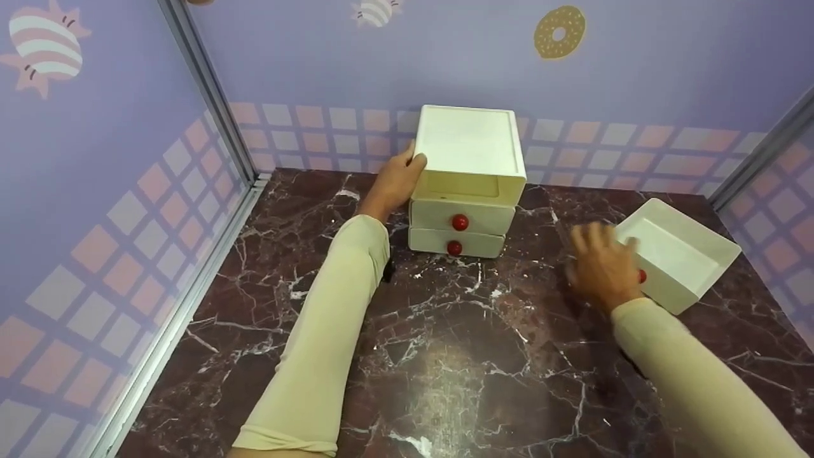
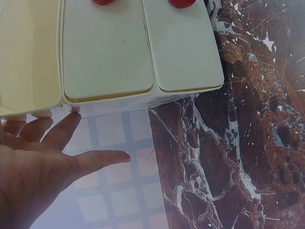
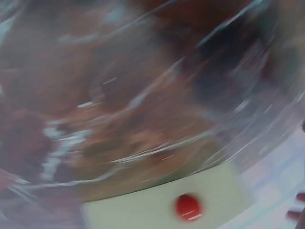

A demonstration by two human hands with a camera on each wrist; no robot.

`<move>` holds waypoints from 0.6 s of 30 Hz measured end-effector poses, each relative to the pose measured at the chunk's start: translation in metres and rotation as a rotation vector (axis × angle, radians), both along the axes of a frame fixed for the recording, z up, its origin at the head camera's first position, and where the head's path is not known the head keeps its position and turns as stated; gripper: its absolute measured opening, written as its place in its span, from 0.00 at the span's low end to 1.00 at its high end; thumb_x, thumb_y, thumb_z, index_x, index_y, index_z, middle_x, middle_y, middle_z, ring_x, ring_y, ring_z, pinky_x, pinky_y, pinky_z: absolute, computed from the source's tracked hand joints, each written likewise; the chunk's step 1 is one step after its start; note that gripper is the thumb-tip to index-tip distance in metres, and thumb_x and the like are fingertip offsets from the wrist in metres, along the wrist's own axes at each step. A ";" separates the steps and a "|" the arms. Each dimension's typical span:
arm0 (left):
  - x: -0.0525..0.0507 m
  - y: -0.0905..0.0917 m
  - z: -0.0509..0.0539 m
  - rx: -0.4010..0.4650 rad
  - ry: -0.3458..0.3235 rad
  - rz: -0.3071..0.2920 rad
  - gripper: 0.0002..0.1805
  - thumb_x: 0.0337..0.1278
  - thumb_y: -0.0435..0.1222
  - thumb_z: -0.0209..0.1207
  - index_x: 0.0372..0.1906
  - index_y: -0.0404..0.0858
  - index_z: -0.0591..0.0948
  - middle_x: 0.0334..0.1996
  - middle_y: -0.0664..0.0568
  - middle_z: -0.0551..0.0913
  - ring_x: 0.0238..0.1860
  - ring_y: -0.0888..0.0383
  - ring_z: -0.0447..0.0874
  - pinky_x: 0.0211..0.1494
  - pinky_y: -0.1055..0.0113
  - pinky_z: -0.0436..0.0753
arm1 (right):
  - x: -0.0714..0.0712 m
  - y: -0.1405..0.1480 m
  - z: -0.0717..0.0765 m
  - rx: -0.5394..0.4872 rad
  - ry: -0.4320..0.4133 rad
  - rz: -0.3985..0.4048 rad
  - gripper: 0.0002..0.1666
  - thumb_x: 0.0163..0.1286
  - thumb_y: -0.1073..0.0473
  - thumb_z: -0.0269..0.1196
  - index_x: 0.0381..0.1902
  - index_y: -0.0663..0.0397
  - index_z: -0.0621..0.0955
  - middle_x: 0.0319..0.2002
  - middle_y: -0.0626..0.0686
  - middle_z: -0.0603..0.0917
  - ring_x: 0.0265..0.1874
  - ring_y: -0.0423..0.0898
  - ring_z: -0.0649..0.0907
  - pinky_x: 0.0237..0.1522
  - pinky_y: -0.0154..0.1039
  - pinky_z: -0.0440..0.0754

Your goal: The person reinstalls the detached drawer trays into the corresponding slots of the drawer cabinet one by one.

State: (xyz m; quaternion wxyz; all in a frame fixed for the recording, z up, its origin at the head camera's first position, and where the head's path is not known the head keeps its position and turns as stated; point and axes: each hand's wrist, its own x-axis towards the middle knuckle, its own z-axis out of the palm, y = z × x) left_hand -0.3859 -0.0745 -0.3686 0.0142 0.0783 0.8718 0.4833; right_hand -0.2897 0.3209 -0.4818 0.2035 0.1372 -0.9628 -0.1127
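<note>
A stretch of tabletop [image 1: 445, 356] separates the white drawer cabinet [image 1: 470, 140], its top slot [image 1: 467, 186] gaping, from the loose drawer [image 1: 673, 294] near the right wall [image 1: 788, 210]. The left hand [image 1: 395, 181], fingers extended, touches the cabinet's side; the blurred right hand [image 1: 604, 264], fingers apart, is by the drawer's red knob [image 1: 642, 276]. Dark veined marbling covers the tabletop.

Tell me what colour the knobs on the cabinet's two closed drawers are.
Red: the upper knob and lower knob both show best in the head view.
</note>
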 end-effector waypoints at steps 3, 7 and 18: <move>0.000 -0.001 0.000 0.001 0.000 -0.013 0.36 0.77 0.54 0.39 0.83 0.48 0.51 0.81 0.53 0.57 0.81 0.54 0.56 0.83 0.60 0.57 | 0.005 0.030 -0.001 -0.093 -0.039 -0.197 0.57 0.62 0.37 0.68 0.77 0.59 0.58 0.69 0.75 0.64 0.65 0.81 0.65 0.50 0.86 0.68; 0.000 -0.002 -0.001 0.011 -0.008 -0.016 0.36 0.77 0.55 0.38 0.83 0.49 0.50 0.81 0.53 0.57 0.81 0.55 0.55 0.83 0.60 0.57 | 0.016 0.050 -0.013 -0.161 -0.098 -0.298 0.53 0.68 0.44 0.64 0.79 0.60 0.53 0.68 0.79 0.63 0.64 0.88 0.61 0.47 0.93 0.59; -0.001 0.001 0.000 0.001 -0.004 -0.001 0.36 0.77 0.54 0.39 0.83 0.48 0.51 0.81 0.54 0.56 0.81 0.55 0.55 0.83 0.61 0.57 | 0.022 0.046 -0.039 -0.080 0.407 -0.223 0.19 0.72 0.69 0.52 0.60 0.67 0.74 0.40 0.73 0.82 0.35 0.80 0.82 0.30 0.81 0.75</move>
